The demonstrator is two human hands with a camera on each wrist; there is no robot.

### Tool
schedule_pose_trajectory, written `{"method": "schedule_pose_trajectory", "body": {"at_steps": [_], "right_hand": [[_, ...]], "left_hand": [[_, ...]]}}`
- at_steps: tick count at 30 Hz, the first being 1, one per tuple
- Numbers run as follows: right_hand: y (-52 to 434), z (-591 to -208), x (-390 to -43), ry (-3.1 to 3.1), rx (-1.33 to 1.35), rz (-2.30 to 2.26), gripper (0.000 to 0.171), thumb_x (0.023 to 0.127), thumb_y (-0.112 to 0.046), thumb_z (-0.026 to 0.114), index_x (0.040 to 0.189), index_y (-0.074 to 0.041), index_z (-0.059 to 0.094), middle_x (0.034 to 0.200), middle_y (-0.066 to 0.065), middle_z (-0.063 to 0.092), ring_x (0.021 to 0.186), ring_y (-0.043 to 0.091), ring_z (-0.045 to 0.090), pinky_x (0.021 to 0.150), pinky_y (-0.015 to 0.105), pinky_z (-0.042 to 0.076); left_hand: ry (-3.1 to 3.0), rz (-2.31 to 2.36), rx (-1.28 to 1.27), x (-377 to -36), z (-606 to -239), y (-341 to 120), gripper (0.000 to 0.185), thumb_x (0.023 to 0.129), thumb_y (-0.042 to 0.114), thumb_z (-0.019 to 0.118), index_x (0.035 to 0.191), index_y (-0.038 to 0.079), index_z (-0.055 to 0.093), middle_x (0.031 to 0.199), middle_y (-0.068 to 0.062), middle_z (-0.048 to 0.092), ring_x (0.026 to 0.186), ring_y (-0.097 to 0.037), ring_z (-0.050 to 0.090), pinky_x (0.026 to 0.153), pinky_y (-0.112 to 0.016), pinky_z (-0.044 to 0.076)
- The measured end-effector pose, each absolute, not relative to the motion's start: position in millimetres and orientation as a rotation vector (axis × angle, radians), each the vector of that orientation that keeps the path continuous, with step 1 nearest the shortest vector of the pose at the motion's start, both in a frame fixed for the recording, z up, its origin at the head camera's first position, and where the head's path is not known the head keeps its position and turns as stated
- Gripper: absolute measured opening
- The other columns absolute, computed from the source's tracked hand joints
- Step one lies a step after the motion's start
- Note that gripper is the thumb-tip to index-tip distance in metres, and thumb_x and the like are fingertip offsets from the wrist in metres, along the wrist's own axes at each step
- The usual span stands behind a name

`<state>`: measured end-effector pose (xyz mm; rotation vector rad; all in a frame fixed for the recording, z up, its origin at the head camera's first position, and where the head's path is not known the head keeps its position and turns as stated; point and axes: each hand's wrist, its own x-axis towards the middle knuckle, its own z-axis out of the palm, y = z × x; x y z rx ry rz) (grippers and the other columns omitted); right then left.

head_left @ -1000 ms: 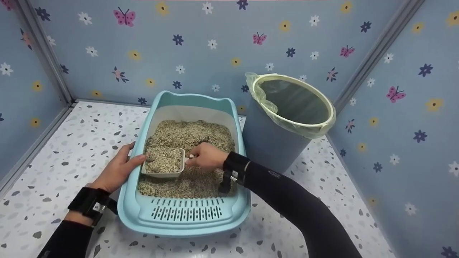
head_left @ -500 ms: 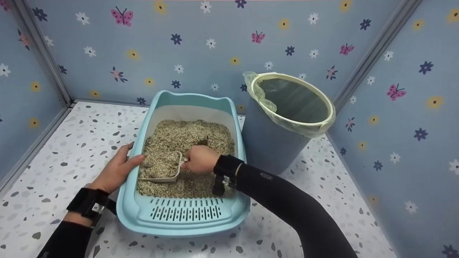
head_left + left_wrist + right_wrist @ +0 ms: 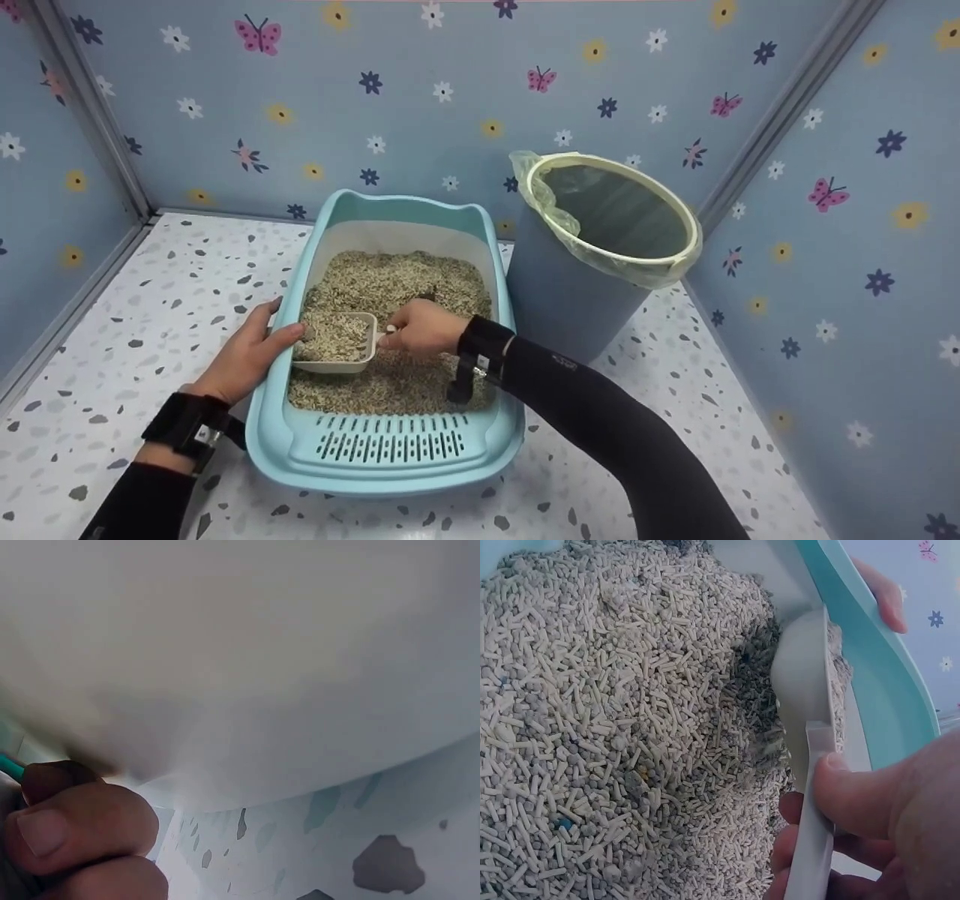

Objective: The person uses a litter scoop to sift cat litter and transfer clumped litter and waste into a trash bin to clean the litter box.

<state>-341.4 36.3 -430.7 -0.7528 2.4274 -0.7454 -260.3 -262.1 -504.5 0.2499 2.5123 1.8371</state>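
A light blue litter box (image 3: 390, 457) holds pale pellet litter (image 3: 405, 281). My right hand (image 3: 411, 334) grips the handle of a white scoop (image 3: 335, 343), which sits level just above the litter with a heap of pellets in it, near the box's left wall. In the right wrist view my thumb (image 3: 866, 795) presses on the scoop handle (image 3: 810, 832), and the scoop bowl (image 3: 801, 675) lies against the blue box wall (image 3: 870, 675). My left hand (image 3: 262, 341) holds the box's left rim, thumb hooked inside. The left wrist view shows curled fingers (image 3: 75, 832) under the blurred box wall (image 3: 247, 667).
A blue bin (image 3: 570, 300) lined with a yellowish bag (image 3: 551, 210) stands open right of the box, close to its right wall. Flowered blue walls close in the speckled white floor (image 3: 135, 315) on three sides. The box's slotted grille (image 3: 386, 446) faces me.
Half a second ago the scoop was tipped down into the litter; now it is raised level and loaded. My right hand shifted slightly right. The left hand has stayed on the rim.
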Motion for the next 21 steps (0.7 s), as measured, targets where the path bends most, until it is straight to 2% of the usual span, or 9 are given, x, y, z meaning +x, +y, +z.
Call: {"method": "schedule_pose_trajectory", "body": {"at_steps": [2, 3, 5, 9, 12, 17, 21], "right_hand": [[40.3, -428.6, -340.9, 2.441, -0.741, -0.775, 0.054, 0.11, -0.024, 0.074, 0.066, -0.022, 0.044, 0.071, -0.009, 0.051, 0.056, 0.006, 0.039, 0.059, 0.024, 0.034], [42.7, -427.1, -340.6, 2.444, -0.736, -0.786, 0.054, 0.111, -0.024, 0.073, 0.066, -0.022, 0.044, 0.065, -0.007, 0.039, 0.056, 0.008, 0.036, 0.059, 0.024, 0.033], [48.2, -422.8, -339.1, 2.471, -0.733, -0.813, 0.053, 0.112, -0.024, 0.072, 0.067, -0.022, 0.044, 0.062, -0.008, 0.037, 0.056, 0.009, 0.033, 0.06, 0.025, 0.031], [61.7, -409.4, -333.0, 2.55, -0.747, -0.847, 0.047, 0.114, -0.027, 0.068, 0.071, -0.022, 0.051, 0.061, -0.008, 0.037, 0.055, 0.01, 0.033, 0.061, 0.027, 0.031], [74.7, -396.0, -325.2, 2.621, -0.769, -0.85, 0.041, 0.115, -0.03, 0.067, 0.076, -0.022, 0.057, 0.063, -0.008, 0.038, 0.055, 0.01, 0.035, 0.061, 0.028, 0.033], [102.2, -372.5, -307.8, 2.675, -0.827, -0.847, 0.041, 0.114, -0.031, 0.068, 0.078, -0.02, 0.053, 0.067, -0.007, 0.042, 0.057, 0.01, 0.041, 0.062, 0.029, 0.038], [101.9, -367.4, -304.9, 2.685, -0.828, -0.865, 0.045, 0.114, -0.032, 0.067, 0.076, -0.021, 0.047, 0.067, -0.007, 0.04, 0.057, 0.01, 0.041, 0.062, 0.029, 0.038]], "left_hand": [[2.501, 1.845, 0.264, -261.3, -504.8, -261.9, 0.08, 0.118, 0.039, 0.052, 0.176, 0.0, 0.013, 0.154, -0.035, 0.053, 0.125, -0.036, 0.068, 0.095, -0.026, 0.059], [2.489, 1.853, 0.267, -261.3, -505.0, -261.9, 0.08, 0.118, 0.039, 0.052, 0.176, 0.001, 0.012, 0.154, -0.036, 0.053, 0.125, -0.038, 0.068, 0.095, -0.027, 0.06], [2.478, 1.865, 0.272, -261.3, -505.3, -262.0, 0.08, 0.118, 0.038, 0.052, 0.176, 0.001, 0.012, 0.155, -0.037, 0.052, 0.125, -0.042, 0.069, 0.095, -0.028, 0.061], [2.479, 1.872, 0.265, -261.1, -505.8, -261.6, 0.08, 0.117, 0.037, 0.054, 0.176, 0.0, 0.013, 0.152, -0.039, 0.052, 0.121, -0.045, 0.07, 0.093, -0.03, 0.063], [2.487, 1.867, 0.263, -262.4, -506.0, -260.3, 0.08, 0.117, 0.036, 0.054, 0.176, 0.0, 0.015, 0.147, -0.038, 0.056, 0.116, -0.041, 0.072, 0.09, -0.031, 0.064], [2.483, 1.875, 0.262, -263.8, -507.3, -256.9, 0.08, 0.117, 0.034, 0.055, 0.176, -0.001, 0.015, 0.145, -0.038, 0.057, 0.115, -0.039, 0.072, 0.089, -0.032, 0.065], [2.491, 1.867, 0.256, -262.2, -508.4, -260.2, 0.08, 0.117, 0.034, 0.055, 0.175, -0.002, 0.014, 0.145, -0.037, 0.057, 0.114, -0.036, 0.072, 0.089, -0.031, 0.064]]}}
